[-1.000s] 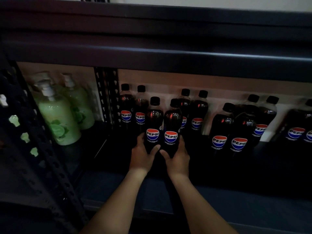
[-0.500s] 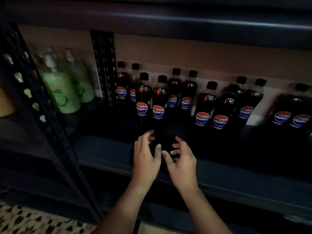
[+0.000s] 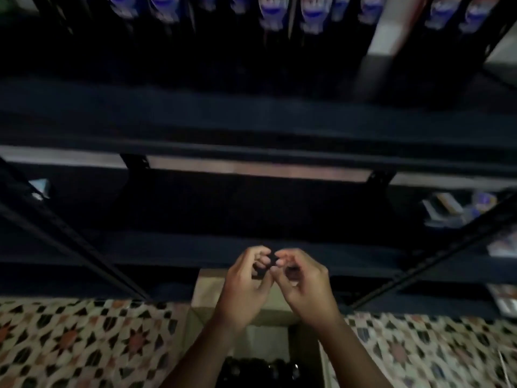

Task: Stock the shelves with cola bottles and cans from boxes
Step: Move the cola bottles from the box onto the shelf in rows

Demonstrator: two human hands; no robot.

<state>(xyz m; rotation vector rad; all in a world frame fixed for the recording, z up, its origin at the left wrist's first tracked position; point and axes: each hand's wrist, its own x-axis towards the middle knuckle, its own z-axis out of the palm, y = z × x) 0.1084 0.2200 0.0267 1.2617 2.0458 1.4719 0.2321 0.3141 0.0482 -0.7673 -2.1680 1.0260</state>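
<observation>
Both hands have withdrawn from the shelved cola bottles and now hover lower, side by side above an open cardboard box [image 3: 204, 287] on the patterned tiled floor [image 3: 70, 345]. Left hand [image 3: 246, 287] and right hand [image 3: 305, 287] show loosely curled fingers, fingertips nearly meeting; a small dark shape sits between them, but blur prevents telling whether anything is pinched. Inside the box, dark bottle caps [image 3: 260, 368] appear between the forearms at the lower edge. Cola bottles [image 3: 310, 15] with blue labels stand in a row on the upper shelf [image 3: 251, 113], visible only in their lower parts along the top of the view. Below it lies a dark lower shelf [image 3: 167, 250], with blurred packages [image 3: 453, 211] at its right end. Diagonal metal uprights [image 3: 70, 239] frame the rack on either side.
</observation>
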